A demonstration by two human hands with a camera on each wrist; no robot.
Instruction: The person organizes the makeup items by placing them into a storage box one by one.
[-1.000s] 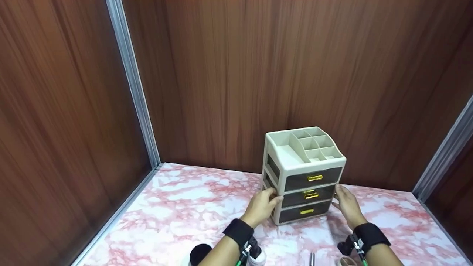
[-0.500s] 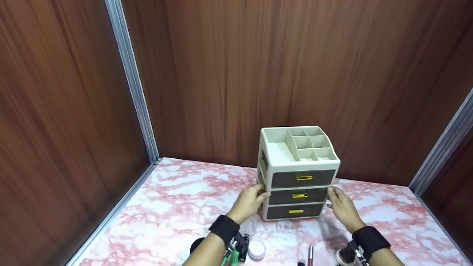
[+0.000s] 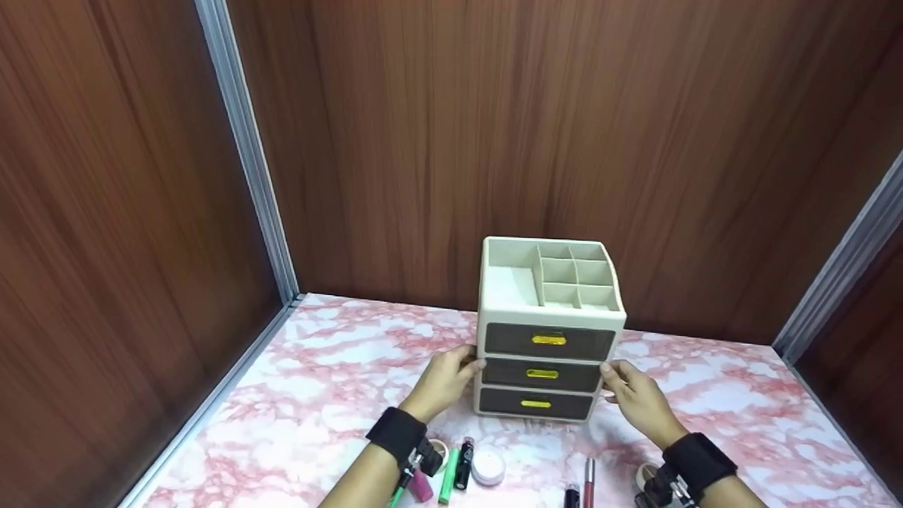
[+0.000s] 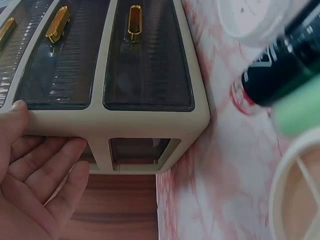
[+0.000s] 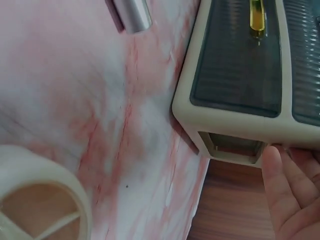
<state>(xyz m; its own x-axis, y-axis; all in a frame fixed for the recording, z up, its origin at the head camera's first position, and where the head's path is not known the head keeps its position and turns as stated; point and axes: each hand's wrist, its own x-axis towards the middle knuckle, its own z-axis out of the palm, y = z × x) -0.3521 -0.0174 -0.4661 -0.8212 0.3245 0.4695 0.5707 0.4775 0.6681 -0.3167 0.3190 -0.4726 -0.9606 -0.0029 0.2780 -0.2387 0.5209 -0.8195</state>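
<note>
Left hand (image 3: 443,379) and right hand (image 3: 633,396) press straight fingers on the organizer's (image 3: 547,331) side edges; it stands mid-table (image 3: 317,395) near the wall (image 3: 494,141), open marble either side

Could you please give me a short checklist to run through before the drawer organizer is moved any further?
1. Left hand on the drawer organizer: ok, fingers lie flat against its left side.
2. Right hand on the opposite side: ok, fingertips touch it.
3. All three drawers closed: ok, fronts sit flush.
4. Top compartments free of loose items: ok, they look empty.
5. Path toward the person: not ok, a white jar, a green tube and a lipstick lie just in front.
6. Organizer flat on the marble table: cannot tell.
</note>
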